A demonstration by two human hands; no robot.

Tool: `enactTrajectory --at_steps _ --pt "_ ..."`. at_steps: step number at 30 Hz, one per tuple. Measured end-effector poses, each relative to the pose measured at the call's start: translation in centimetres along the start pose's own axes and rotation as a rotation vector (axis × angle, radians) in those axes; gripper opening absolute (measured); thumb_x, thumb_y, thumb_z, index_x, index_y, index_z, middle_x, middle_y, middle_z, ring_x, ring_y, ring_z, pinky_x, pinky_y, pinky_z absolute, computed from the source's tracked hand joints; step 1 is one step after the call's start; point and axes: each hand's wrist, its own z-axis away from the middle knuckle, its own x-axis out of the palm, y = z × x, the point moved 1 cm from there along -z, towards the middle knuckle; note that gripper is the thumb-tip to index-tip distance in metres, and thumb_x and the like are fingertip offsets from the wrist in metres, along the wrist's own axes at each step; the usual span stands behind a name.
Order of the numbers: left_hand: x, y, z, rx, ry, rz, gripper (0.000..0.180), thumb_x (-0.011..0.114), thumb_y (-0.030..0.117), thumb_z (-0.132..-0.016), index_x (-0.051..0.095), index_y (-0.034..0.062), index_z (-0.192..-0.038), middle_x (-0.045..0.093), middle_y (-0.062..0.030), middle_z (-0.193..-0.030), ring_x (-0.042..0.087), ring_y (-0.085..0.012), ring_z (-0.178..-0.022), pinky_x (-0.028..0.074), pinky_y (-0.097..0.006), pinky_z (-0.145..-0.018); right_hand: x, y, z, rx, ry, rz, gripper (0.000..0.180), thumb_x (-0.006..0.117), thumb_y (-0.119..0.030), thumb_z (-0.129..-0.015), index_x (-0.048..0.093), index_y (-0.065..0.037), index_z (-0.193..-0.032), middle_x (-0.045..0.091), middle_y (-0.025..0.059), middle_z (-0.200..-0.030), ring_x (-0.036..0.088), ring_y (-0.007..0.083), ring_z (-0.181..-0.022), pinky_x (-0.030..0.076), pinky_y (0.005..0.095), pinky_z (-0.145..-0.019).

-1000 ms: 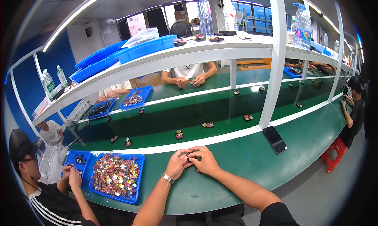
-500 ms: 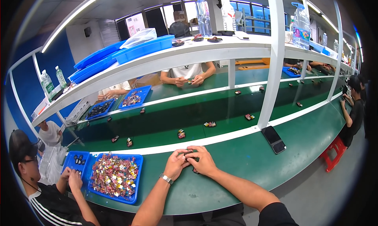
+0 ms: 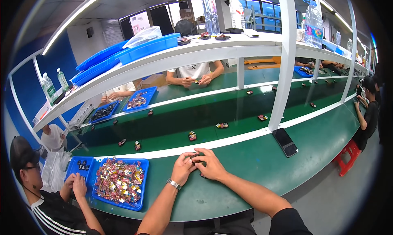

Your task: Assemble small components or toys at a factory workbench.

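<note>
In front of me, above the green worktop (image 3: 245,169), both my hands are closed around a small dark piece (image 3: 195,156). My left hand (image 3: 183,168), with a metal-banded watch on its wrist, grips it from the left. From the right, the curled fingers of my right hand (image 3: 210,165) press on the same piece. Most of it is covered by my fingers, so its exact kind does not show. Below my right fingers, part of another small dark thing (image 3: 202,175) shows at the worktop.
A blue tray (image 3: 144,186) heaped with small wired parts stands left of me, beside a co-worker's hands (image 3: 75,184). A black phone (image 3: 285,142) lies to the right. Beyond a white rail, small assemblies (image 3: 192,135) sit on a green belt (image 3: 172,130). A white post (image 3: 282,79) supports the shelf.
The small assemblies on the belt have shifted slightly to the right. My hands keep hold of the dark piece, with small finger movements and nearly the same position.
</note>
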Motion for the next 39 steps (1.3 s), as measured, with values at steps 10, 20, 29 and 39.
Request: enactTrajectory --at_steps 10,20,29,39 --pt "0.2 0.4 0.0 -0.062 0.018 0.044 0.024 0.044 0.001 -0.098 0.046 0.003 -0.121 0.061 -0.0124 -0.117 0.062 -0.0205 -0.106 0.052 -0.039 -0.094 -0.4 -1.4 -0.6 -0.188 0.154 0.215 0.013 0.069 -0.003 -0.076 0.068 -0.005 -0.089 0.06 0.0069 -0.098 0.059 0.0253 -0.09 0.052 0.0342 -0.075" --pt "0.0 0.3 -0.1 -0.061 0.005 0.049 0.025 0.046 0.003 -0.097 0.043 0.003 -0.122 0.062 -0.0123 -0.113 0.062 -0.0212 -0.105 0.052 -0.04 -0.094 -0.4 -1.0 -0.5 -0.272 0.11 0.319 0.015 0.066 -0.005 -0.075 0.064 -0.006 -0.089 0.057 0.0036 -0.097 0.058 0.0231 -0.089 0.054 0.0339 -0.068" --pt "0.7 0.7 0.2 -0.058 0.03 0.031 0.025 0.042 -0.002 -0.096 0.045 0.0023 -0.12 0.062 -0.0122 -0.113 0.063 -0.0202 -0.105 0.053 -0.038 -0.092 -0.1 -1.2 -0.2 -0.243 0.128 0.358 0.014 0.067 -0.005 -0.077 0.067 -0.008 -0.09 0.06 0.0041 -0.096 0.059 0.0221 -0.09 0.054 0.0317 -0.069" --pt "0.8 0.6 0.3 -0.066 0.029 0.017 0.023 0.046 0.001 -0.096 0.046 0.0043 -0.12 0.062 -0.009 -0.109 0.062 -0.0202 -0.102 0.053 -0.039 -0.091 0.3 -1.0 -0.1 -0.244 0.138 0.38 0.015 0.067 -0.006 -0.077 0.067 -0.006 -0.092 0.058 0.005 -0.093 0.059 0.0224 -0.09 0.054 0.0324 -0.067"
